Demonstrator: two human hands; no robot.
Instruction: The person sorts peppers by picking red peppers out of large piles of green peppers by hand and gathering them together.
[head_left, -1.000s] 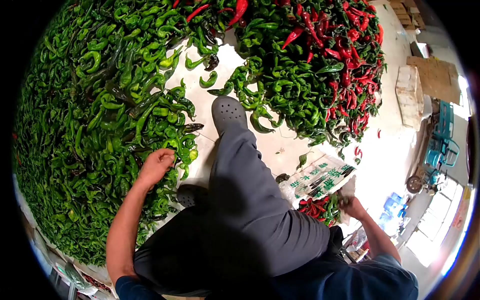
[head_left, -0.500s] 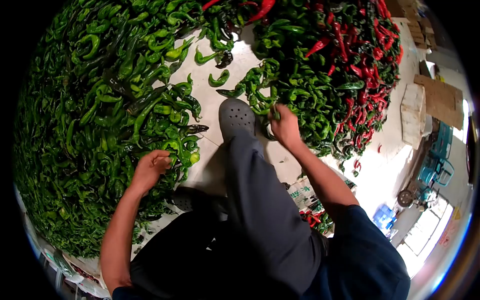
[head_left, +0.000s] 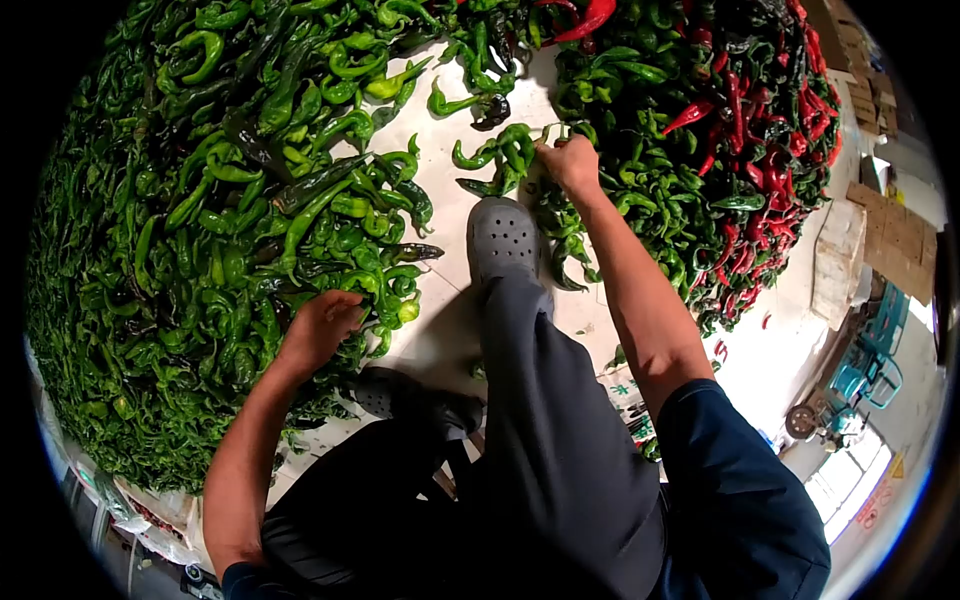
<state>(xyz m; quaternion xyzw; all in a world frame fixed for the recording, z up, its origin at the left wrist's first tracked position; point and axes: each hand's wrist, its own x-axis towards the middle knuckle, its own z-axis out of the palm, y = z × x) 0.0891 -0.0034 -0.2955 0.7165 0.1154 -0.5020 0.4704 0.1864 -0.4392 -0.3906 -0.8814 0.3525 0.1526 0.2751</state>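
Note:
My right hand (head_left: pixel 570 165) reaches to the near edge of the right-hand heap of green peppers (head_left: pixel 640 215). Its fingers are closed on a green pepper by the stem end, though they partly hide it. Beside those fingertips, a small cluster of green peppers (head_left: pixel 515 152) lies on the pale floor. At the edge of the large left heap of green peppers (head_left: pixel 230 230), my left hand (head_left: pixel 322 328) is held with curled fingers. Whatever its palm contains is hidden. A grey clog (head_left: pixel 505 235) on my foot stands between the two heaps.
Red peppers (head_left: pixel 740 200) cover the far right side of the right heap. Further right are a cardboard piece (head_left: pixel 890 238) and a teal wheeled machine (head_left: pixel 855 370). Another dark clog (head_left: pixel 378 392) rests beside the left heap. The pale floor (head_left: pixel 435 215) shows between the heaps.
My right hand has moved forward along the edge of the right heap, past the clog's toe. My left hand stays by the left heap. The view has shifted slightly left.

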